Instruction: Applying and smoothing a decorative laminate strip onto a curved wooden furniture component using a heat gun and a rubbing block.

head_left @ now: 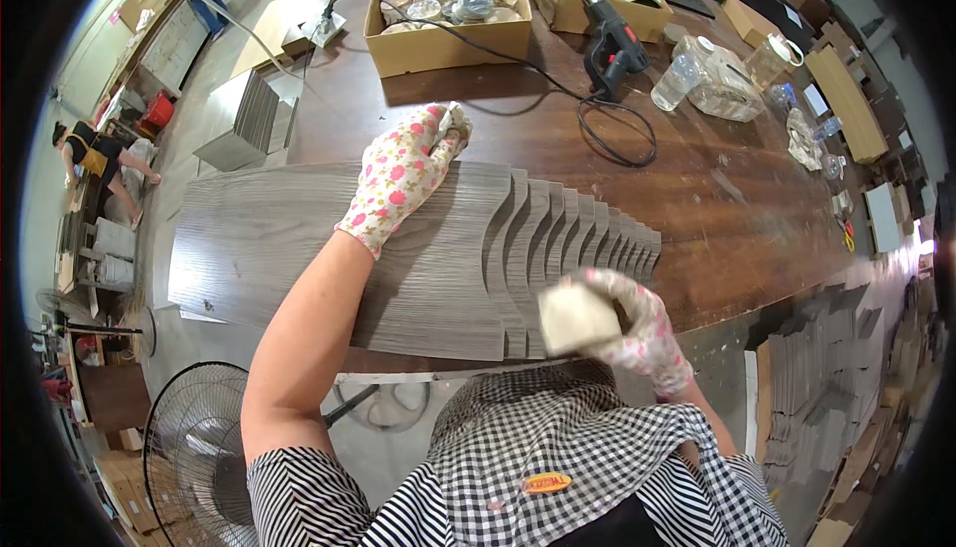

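Observation:
A fanned stack of grey wood-grain boards (428, 293) with wavy cut ends lies across the table in front of me. My left hand (403, 174), in a white glove with pink flowers, rests over the far edge of the top board. Its fingers are curled together, and what they hold, if anything, is hidden. Near the stepped wavy ends, at the close side, my right hand (642, 333) wears a matching glove. It grips a cream-coloured block (578, 318), smeared by motion, just above the boards; whether it touches them I cannot tell.
Behind the boards on the brown table (737, 248) stand a cardboard box (453, 52) of jars and a black-red heat gun (610, 44) with a looping cable. A clear bottle (682, 74) is at the right. A fan (204, 447) stands at lower left; people work farther left.

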A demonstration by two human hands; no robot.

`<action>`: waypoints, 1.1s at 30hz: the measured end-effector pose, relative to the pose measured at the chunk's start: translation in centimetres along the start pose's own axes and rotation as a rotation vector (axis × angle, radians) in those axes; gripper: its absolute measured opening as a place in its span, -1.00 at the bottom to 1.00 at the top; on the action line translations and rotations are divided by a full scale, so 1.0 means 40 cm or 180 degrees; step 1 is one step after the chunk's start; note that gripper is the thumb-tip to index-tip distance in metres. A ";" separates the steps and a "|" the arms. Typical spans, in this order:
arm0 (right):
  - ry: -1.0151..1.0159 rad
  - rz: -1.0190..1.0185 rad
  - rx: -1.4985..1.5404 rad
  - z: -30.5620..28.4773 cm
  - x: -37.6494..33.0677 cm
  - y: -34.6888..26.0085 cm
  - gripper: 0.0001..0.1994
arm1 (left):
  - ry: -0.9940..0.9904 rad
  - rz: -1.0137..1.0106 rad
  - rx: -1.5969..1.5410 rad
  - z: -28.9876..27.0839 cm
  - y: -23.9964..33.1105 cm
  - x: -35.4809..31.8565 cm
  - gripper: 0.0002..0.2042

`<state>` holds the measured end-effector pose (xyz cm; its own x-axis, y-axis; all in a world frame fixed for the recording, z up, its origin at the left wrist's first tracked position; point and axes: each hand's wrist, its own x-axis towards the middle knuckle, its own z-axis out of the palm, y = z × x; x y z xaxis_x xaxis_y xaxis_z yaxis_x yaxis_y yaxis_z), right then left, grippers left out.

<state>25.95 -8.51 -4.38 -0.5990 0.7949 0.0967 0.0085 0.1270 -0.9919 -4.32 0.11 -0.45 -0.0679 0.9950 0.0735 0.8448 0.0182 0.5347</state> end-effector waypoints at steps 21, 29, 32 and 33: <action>0.1086 -0.1206 -0.1832 -0.048 0.108 0.145 -0.34 | 0.0421 0.0211 0.0006 0.028 -0.040 0.008 -0.65; 0.2243 -0.0462 -0.1006 -0.097 0.204 0.151 -0.38 | 0.0326 0.0242 0.0169 0.020 -0.024 0.005 -0.66; 0.1911 -0.0560 -0.1324 -0.089 0.193 0.177 -0.35 | 0.0416 0.0292 0.0129 0.038 -0.047 0.012 -0.71; 0.1812 -0.0554 -0.1685 -0.085 0.181 0.162 -0.34 | 0.0407 0.0289 0.0131 0.038 -0.046 0.010 -0.71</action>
<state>24.40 0.08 -9.81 -0.1269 0.9005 0.4159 0.4171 0.4288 -0.8013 -5.09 0.61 -2.70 -0.0552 0.9721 0.2280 0.8714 -0.0646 0.4864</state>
